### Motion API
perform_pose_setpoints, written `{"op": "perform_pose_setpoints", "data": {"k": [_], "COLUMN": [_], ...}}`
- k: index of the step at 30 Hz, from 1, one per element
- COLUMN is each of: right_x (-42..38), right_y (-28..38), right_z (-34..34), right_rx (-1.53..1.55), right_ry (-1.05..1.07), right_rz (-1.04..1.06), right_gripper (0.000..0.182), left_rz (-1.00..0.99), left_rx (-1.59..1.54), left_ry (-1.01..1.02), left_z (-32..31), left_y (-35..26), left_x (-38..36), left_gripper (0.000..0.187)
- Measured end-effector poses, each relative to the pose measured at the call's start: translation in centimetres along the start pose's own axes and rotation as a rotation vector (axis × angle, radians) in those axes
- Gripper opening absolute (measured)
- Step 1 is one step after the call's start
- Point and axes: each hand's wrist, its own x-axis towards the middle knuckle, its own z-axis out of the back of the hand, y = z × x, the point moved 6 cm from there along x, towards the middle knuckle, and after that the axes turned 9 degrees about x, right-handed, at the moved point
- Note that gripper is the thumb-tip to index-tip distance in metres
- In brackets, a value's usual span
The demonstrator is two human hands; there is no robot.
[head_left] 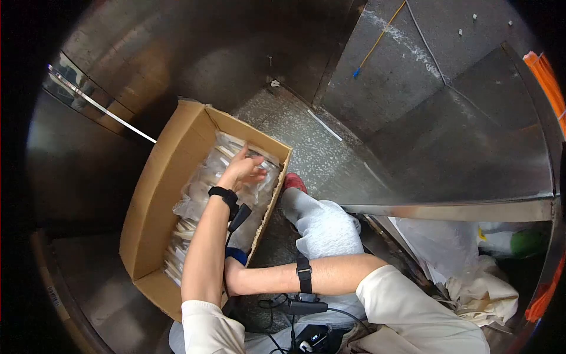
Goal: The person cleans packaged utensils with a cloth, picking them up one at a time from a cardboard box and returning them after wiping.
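Head view: cardboard box (pixel 159 171) of bagged sticks, left hand (pixel 239 172) over its far end

Metal panels (pixel 466 147), dark and scuffed, standing to the right of a speckled floor (pixel 277 124).

Cardboard box, open-topped, on the person's left. Long axis slanting from near left to far right, one long side running close beside the bent leg (pixel 330 230).

Clear plastic bags (pixel 203 183), loosely heaped inside the box along most of its length, farther and nearer ends both occupied.

Arms, bare below pale short sleeves. Left forearm (pixel 203 253) lying over the box, roughly along its length; right forearm (pixel 268 280) coming across from the right, its end passing behind the left one.

Left hand, the nearer to the far-end bags: fingers parted, nothing visibly gripped; contact with the plastic cannot be told. Right hand hidden at the near half of the box; its hold cannot be told.

Red shoe (pixel 293 182), just outside the box's right side.

Black wristband (pixel 223 193) on the left; blue wristband (pixel 237 255) on the right.

Pale sticks (pixel 175 256), slender, bundled, showing among the bags.
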Motion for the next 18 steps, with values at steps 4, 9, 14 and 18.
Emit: {"op": "perform_pose_setpoints", "data": {"k": [4,9,14,18], "right_x": [-4.1,13.1,-3.1,-2.2], "right_y": [0.1,-0.5,0.4,0.3], "right_z": [-2.6,8.6,-2.8,-2.0], "right_rx": [0.159,1.407,3.157,3.148], "right_ry": [-0.014,0.331,-0.142,-0.101], "right_rz": [-0.009,-0.941,-0.534,-0.605], "right_gripper": [0.05,0.049,0.041,0.038], "left_rz": [-0.058,-0.067,-0.298,-0.132], "left_rx": [0.191,0.345,1.15,1.296], "left_ry": [-0.132,-0.186,-0.438,-0.334], "left_z": [-0.2,-0.3,1.0,1.4], "left_y": [1.3,1.0,0.7,1.0], "left_x": [3.3,3.0,2.2,-1.7], "left_gripper": [0.088,0.072,0.085,0.103]}}
